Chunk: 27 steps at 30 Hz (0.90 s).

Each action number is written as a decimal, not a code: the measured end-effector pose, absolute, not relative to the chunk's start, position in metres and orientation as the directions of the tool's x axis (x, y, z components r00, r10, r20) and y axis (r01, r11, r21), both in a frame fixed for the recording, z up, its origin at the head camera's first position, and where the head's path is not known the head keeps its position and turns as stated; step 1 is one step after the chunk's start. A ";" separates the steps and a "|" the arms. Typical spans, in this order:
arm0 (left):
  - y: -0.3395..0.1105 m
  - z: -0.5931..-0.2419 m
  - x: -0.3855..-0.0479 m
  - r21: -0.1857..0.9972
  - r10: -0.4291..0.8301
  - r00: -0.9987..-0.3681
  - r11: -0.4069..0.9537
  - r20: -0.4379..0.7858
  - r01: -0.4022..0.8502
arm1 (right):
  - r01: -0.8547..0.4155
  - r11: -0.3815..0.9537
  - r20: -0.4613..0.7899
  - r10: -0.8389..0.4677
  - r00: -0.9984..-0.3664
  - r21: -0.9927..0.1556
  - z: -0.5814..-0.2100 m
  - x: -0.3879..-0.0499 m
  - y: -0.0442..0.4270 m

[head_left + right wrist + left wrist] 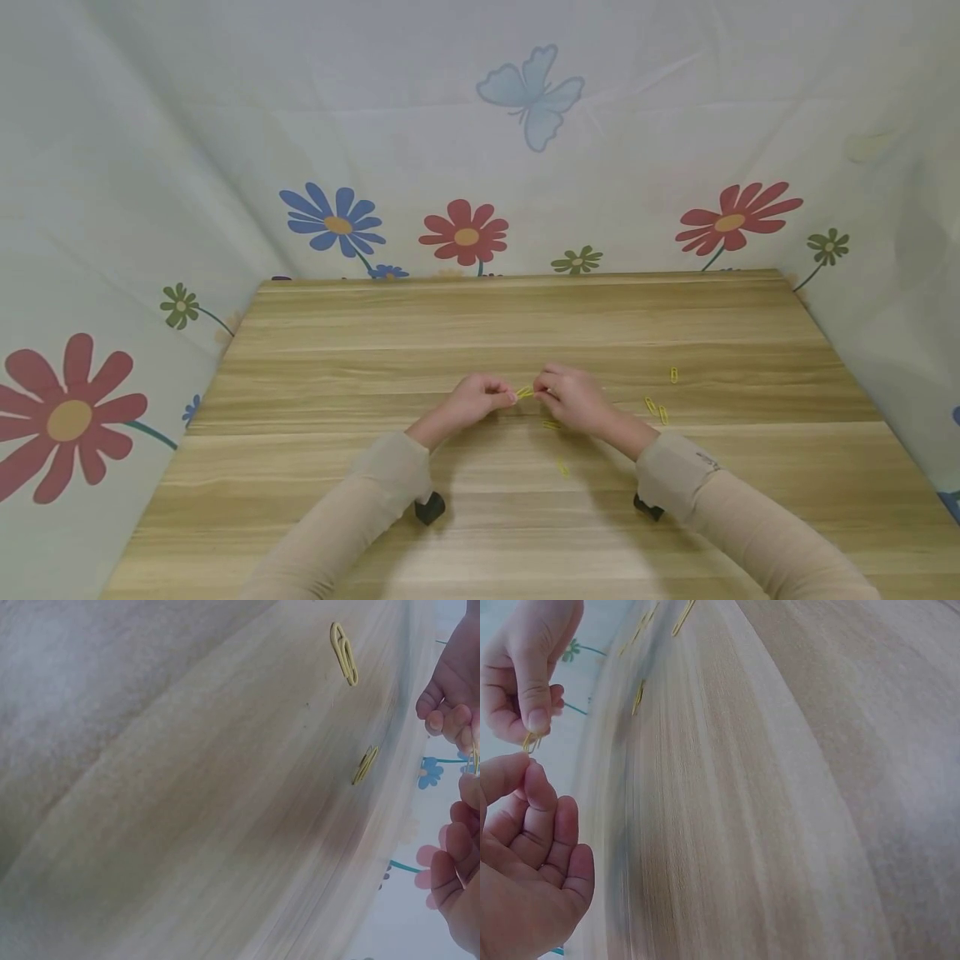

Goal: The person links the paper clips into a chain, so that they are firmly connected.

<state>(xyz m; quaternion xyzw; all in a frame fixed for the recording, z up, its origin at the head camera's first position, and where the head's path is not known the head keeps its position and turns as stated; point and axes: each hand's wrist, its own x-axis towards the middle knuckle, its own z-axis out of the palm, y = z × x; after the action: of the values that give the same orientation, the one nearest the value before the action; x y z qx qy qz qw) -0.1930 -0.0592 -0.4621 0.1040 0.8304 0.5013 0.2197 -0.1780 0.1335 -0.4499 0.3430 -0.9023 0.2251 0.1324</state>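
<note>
Left hand [474,398] and right hand [577,400] both pinch yellow paper clips [524,392]
Nearer than the pinched clips, one loose clip [564,469] lies on the wooden table [337,333]; right of them, three more clips [651,406]; beyond them, a flowered cloth [390,100].

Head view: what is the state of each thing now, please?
Held clip: raised; linked to another or not, unclear
Left hand: pinching it
Right hand: pinching it
Loose clips: lying on the table, unheld
Backdrop: hanging, creased

Left grip [472,398], right grip [576,400] pinching yellow paperclips [524,392], loose clips [650,407] nearby; wooden table [360,333]
</note>
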 end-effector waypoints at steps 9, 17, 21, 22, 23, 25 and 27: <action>-0.060 -0.463 -0.194 0.878 0.418 -0.868 0.476 -0.270 -0.044 | -0.686 0.651 0.404 -0.560 -0.723 -0.325 -0.450 -0.178 0.133; -0.060 -0.461 -0.194 0.878 0.436 -0.856 0.478 -0.278 -0.042 | -0.691 0.632 0.383 -0.577 -0.721 -0.350 -0.450 -0.180 0.136; -0.059 -0.458 -0.192 0.876 0.447 -0.849 0.480 -0.283 -0.039 | -0.694 0.623 0.353 -0.598 -0.720 -0.360 -0.449 -0.181 0.138; -0.059 -0.457 -0.191 0.876 0.452 -0.846 0.482 -0.281 -0.033 | -0.695 0.622 0.347 -0.603 -0.719 -0.361 -0.449 -0.181 0.138; -0.059 -0.457 -0.191 0.875 0.456 -0.845 0.484 -0.279 -0.028 | -0.697 0.618 0.343 -0.607 -0.717 -0.363 -0.449 -0.182 0.138; -0.059 -0.457 -0.191 0.875 0.465 -0.843 0.484 -0.271 -0.014 | -0.696 0.617 0.330 -0.613 -0.718 -0.368 -0.448 -0.182 0.139; -0.059 -0.458 -0.191 0.873 0.473 -0.839 0.487 -0.269 -0.006 | -0.686 0.622 0.310 -0.613 -0.726 -0.378 -0.448 -0.182 0.139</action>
<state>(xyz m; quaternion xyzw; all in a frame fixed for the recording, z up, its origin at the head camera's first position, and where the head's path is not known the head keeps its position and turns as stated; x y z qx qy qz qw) -0.1909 -0.0589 -0.4582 0.1413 0.8265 0.4862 0.2460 -0.1821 0.1386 -0.4477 0.3621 -0.8972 0.2410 0.0757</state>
